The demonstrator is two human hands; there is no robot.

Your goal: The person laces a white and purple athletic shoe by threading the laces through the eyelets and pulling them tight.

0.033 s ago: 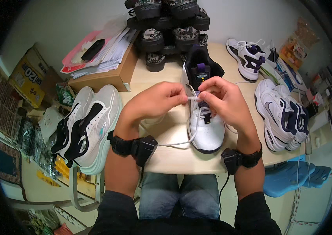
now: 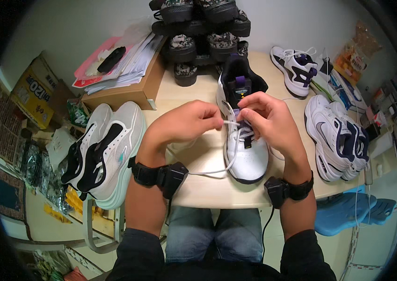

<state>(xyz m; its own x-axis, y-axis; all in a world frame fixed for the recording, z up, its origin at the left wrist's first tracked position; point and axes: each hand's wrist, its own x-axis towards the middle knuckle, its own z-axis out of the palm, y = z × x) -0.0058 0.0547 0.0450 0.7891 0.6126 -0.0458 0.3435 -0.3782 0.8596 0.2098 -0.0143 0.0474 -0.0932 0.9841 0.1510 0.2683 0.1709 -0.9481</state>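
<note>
A white sneaker (image 2: 249, 161) with a dark lining and purple details stands upright before me, its toe toward me. My left hand (image 2: 191, 121) is closed, pinching a white shoelace (image 2: 230, 122) just left of the shoe's tongue. The lace stretches short and straight from those fingers to the eyelets, while a loose length loops down the shoe's left side onto the table. Over the shoe's right side my right hand (image 2: 269, 119) is closed, with bent fingers and the thumb near the lacing. What its fingertips hold is hidden.
White running shoes (image 2: 122, 136) stand at the left, near a cardboard box (image 2: 128, 93) topped with papers. Camouflage shoes (image 2: 182, 47) are stacked at the back. More white sneakers (image 2: 327, 136) stand at the right, with another sneaker (image 2: 294, 70) behind. Blue slippers (image 2: 343, 213) show below the table's right edge.
My left hand has shifted slightly left, away from the right fingers, and more lace shows between the hands. The right hand and the sneaker have barely moved.
</note>
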